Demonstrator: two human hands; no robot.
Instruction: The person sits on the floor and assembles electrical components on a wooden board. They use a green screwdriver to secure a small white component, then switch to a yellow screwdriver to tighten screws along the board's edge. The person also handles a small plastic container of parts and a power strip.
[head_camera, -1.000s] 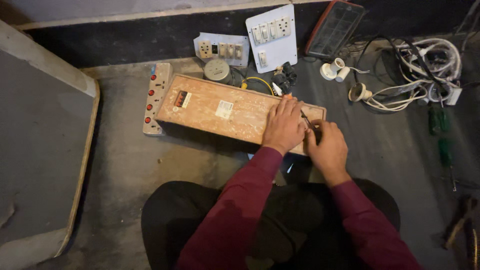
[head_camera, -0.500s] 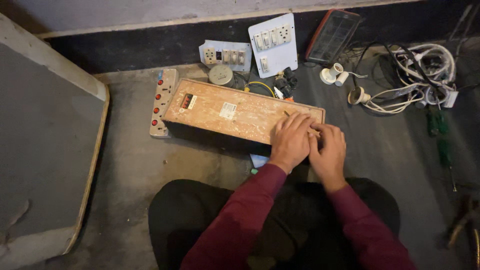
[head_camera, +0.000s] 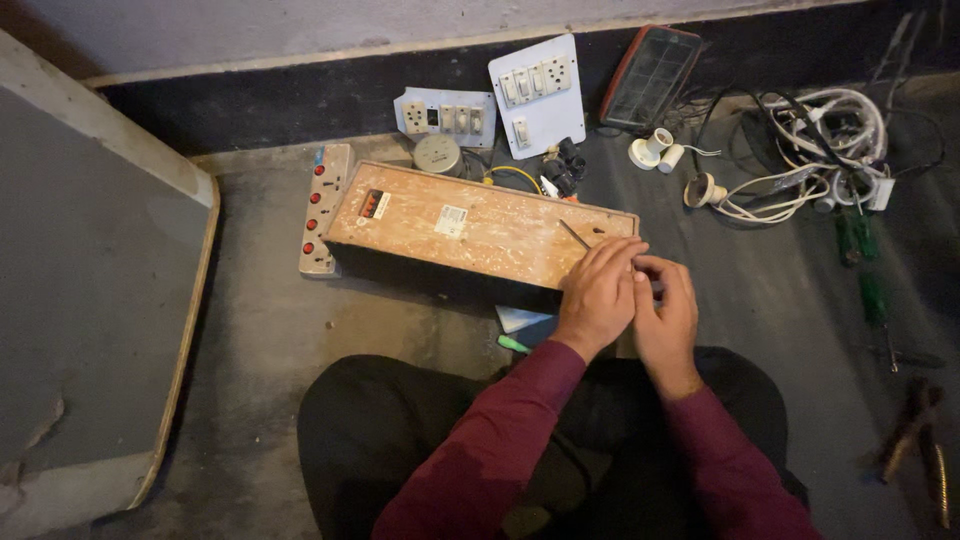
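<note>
A long wooden box (head_camera: 470, 225) is laid on the floor (head_camera: 260, 340) in front of the seated person, its long axis running from far left to near right, slightly slanted. Both hands are gathered at its near right end. The left hand (head_camera: 598, 297) is laid over the box's near right corner, fingers curled and pressed together; a thin metal rod (head_camera: 574, 234), probably the shaft of a small tool, is seen sticking out from under those fingers toward the far left, along the box top. Whether it is pinched or only covered cannot be told. The right hand (head_camera: 665, 310) is set just right of the left one, touching it, with fingers bent inward toward the same spot; what they close on is hidden. The rod thus lies on the far-left side of the fingers, and the left hand is the nearer one to it.

Against the box's far left end a red-buttoned power strip (head_camera: 322, 208) is placed. White switch plates (head_camera: 535, 92) are leaned beyond the box, and coiled white cable (head_camera: 800, 170) lies at far right, well apart from the hands.
</note>
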